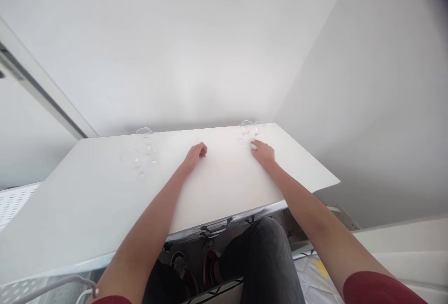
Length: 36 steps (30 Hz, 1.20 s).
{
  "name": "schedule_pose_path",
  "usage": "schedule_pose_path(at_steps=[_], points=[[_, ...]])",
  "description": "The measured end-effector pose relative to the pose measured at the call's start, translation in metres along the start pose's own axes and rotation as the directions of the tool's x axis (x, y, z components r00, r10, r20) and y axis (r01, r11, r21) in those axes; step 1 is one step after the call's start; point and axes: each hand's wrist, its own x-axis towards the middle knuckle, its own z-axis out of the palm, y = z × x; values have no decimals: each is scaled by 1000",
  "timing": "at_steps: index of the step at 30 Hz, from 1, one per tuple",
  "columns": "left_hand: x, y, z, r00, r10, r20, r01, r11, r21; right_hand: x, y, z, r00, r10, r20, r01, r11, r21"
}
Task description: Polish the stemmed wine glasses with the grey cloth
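Observation:
My right hand [263, 151] rests at the far right of the white table, its fingers closed around the foot of a clear stemmed glass [259, 128]. A second stemmed glass [246, 128] stands just to the left of it, upright. My left hand [196, 153] lies near the middle of the table with its fingers curled in and nothing visible in them. To its left, apart from it, are more clear glasses, one farther back [144, 132] and one nearer [135, 157]; their outlines are faint against the white.
The white tabletop [105, 210] meets a plain wall [196, 52] at the back and another wall at the right. My legs [273, 257] are under the front edge. A white perforated surface [16, 201] lies at the left, and a pale cable or tube [59, 283] at the lower left.

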Motion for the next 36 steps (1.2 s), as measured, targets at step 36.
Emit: schedule_pose_path(at_steps=[36], points=[[-162,58,-84,665,-223,-713,-177,880,-440,-68,-6,-11,991,-96,-96,129,441,888]])
